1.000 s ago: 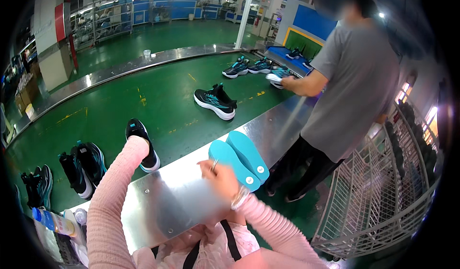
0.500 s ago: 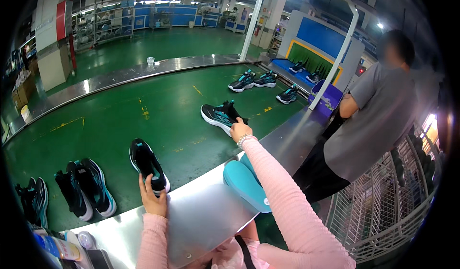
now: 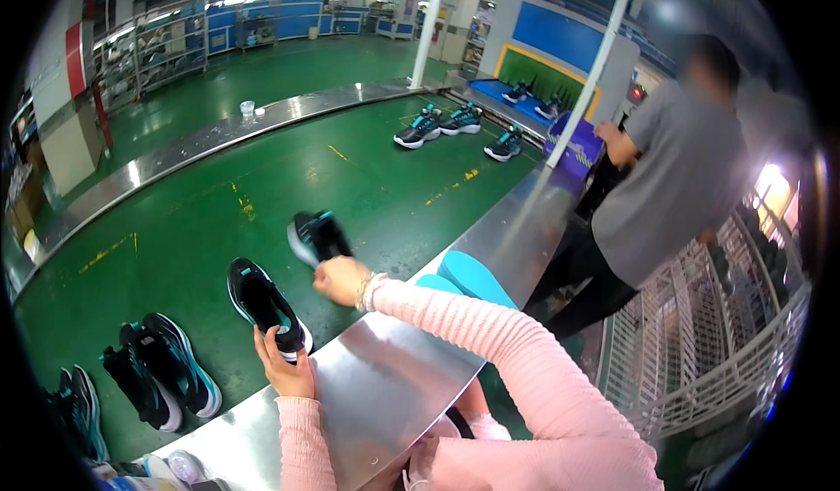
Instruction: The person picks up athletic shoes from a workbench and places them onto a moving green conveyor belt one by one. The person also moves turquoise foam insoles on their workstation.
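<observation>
My right hand (image 3: 339,279) holds a black sneaker with teal trim (image 3: 317,237) lifted above the green conveyor belt (image 3: 262,185). My left hand (image 3: 284,367) grips the heel of a second black sneaker (image 3: 261,303) that lies on the belt at the edge of the steel counter (image 3: 385,386). Two teal insoles (image 3: 472,279) lie on the counter, partly hidden behind my right forearm.
More black and teal sneakers lie at the lower left (image 3: 162,377) and far along the belt (image 3: 442,123). A person in a grey shirt (image 3: 682,185) stands at the right by a purple box (image 3: 573,151). A white wire cage (image 3: 717,342) stands at the right.
My right hand has taken a sneaker off the belt and drawn it back toward me. My left hand stays on the near sneaker's heel.
</observation>
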A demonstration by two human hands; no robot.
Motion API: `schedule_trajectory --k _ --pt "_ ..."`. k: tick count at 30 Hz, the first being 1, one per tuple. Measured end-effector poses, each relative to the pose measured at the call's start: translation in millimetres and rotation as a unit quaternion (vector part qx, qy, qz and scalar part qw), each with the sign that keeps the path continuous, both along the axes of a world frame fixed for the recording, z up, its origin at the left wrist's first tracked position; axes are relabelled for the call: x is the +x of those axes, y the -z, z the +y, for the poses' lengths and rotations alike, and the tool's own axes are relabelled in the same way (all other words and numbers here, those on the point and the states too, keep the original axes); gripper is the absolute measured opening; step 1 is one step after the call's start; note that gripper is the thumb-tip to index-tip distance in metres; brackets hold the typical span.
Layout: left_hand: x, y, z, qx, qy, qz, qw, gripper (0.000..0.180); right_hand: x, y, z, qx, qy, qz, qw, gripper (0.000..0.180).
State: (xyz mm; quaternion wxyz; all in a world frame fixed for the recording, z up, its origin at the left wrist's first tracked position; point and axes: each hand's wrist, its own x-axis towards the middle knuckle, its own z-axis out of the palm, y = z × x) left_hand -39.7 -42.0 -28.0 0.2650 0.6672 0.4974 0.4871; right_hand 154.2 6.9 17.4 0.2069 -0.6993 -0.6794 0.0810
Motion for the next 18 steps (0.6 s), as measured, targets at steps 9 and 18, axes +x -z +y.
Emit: schedule_trajectory --k 9,18 --pt "-4 -17 1 0.178 -0.007 0.026 0.984 0.05 51 -100 -145 0.138 -0.069 0.024 0.988 0.031" --pt "47 -78 81 -0.021 0.133 0.369 0.92 0.07 160 -29 -229 -0.22 0.249 -0.11 0.937 0.06"
